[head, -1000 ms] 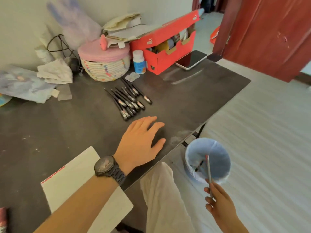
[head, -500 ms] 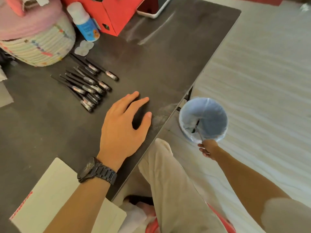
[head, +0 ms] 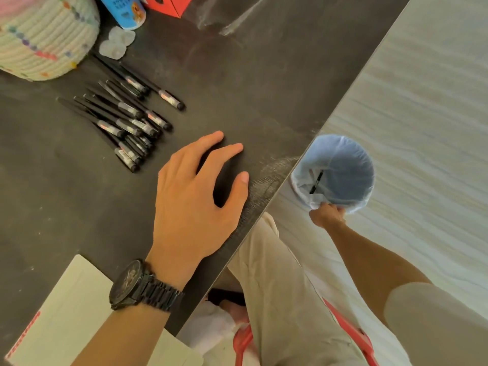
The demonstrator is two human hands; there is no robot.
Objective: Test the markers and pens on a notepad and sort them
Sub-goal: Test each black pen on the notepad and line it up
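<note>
Step in hand, by my reading: sorting a failed pen out into the bin (head: pixel 343 165), which is standing on the floor just beside the surface (head: pixel 264 75) edge. The right hand (head: pixel 327 214) is reaching down to the bin's near rim and touching the blue liner. Its fingers are curling out of sight, so I cannot tell whether it is gripping anything. The left hand (head: pixel 195 196) is lying released, fingers spread on the surface, holding nothing. Doing this well is looking like letting go only over the opening, not the rim, with the left hand bracing. Count: one binned pen (head: pixel 316 182) is lying inside the bin. Roughly a dozen sorted pens (head: pixel 124 114) are lying clustered on the surface near the woven basket (head: pixel 39 35), overlapping too much for exactness. One notepad (head: pixel 66 313) is sitting beneath the left forearm.
</note>
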